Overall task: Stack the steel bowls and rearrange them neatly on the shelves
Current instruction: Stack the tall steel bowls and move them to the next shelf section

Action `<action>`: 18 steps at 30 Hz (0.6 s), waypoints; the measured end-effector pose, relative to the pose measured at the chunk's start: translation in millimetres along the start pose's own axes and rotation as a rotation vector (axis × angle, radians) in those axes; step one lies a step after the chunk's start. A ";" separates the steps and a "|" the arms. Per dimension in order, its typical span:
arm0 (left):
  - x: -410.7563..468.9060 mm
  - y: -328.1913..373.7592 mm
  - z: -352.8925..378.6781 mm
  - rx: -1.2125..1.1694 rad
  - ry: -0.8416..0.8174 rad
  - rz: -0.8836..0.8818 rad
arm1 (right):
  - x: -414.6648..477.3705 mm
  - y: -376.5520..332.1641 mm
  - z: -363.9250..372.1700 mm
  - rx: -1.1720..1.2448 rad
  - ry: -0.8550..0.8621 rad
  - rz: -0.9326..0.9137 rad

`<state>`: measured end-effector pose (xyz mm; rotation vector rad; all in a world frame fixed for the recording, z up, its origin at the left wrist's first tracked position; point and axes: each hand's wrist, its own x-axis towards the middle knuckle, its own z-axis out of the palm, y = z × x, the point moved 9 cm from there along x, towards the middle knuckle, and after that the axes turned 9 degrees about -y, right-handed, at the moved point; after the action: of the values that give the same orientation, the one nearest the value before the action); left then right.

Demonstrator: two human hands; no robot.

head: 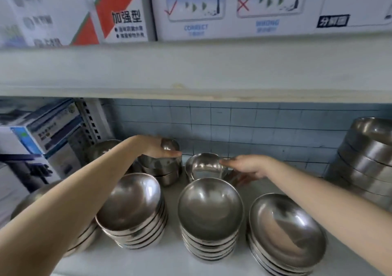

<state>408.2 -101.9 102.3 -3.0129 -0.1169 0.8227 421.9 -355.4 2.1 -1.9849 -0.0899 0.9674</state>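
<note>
Because polished steel is stiff, light and slick, judge the nested piles nearest you as easy to slide yet quick to skate apart: the left front stack (131,210), the middle front stack (210,210) and the stack of shallower dishes (286,235) stand in a row at the shelf's (169,262) front edge, with a fourth pile (84,241) half hidden beneath your left forearm (84,190). Behind them comes the back row. There your left hand (154,148) curls round a tilted bowl (170,144), thumb along its lower edge, directly on top of the short back stack (161,169); whether bowl and stack touch you cannot tell. Just beside it, your right hand (248,166) pinches the loose bowl (203,166) at its right rim, thumb on the lip, fingers (241,180) seemingly under the outer wall, the bowl sitting upright behind the middle front stack. The rim is probably the best hold, since the curved wall offers bare skin little purchase; lower each bowl level so it nests without jamming. A tall stack (369,148) stands well apart at the far right against the tiled wall (254,127), and boxes (191,10) fill the upper shelf (191,74).
</note>
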 end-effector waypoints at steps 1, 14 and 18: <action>4.9 -3.1 1.7 -0.015 -0.003 -0.014 | 2.8 -1.1 3.5 0.005 -0.009 0.001; 22.5 -23.0 25.6 -0.446 -0.172 -0.063 | 10.8 11.0 2.9 -0.105 -0.040 0.085; 23.2 -17.3 29.9 -0.462 -0.199 -0.066 | 7.5 8.4 6.7 -0.129 -0.099 0.102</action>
<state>411.7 -83.0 65.5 -3.3036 -0.4683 1.2406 420.2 -352.6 -10.6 -2.0750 -0.1089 1.1512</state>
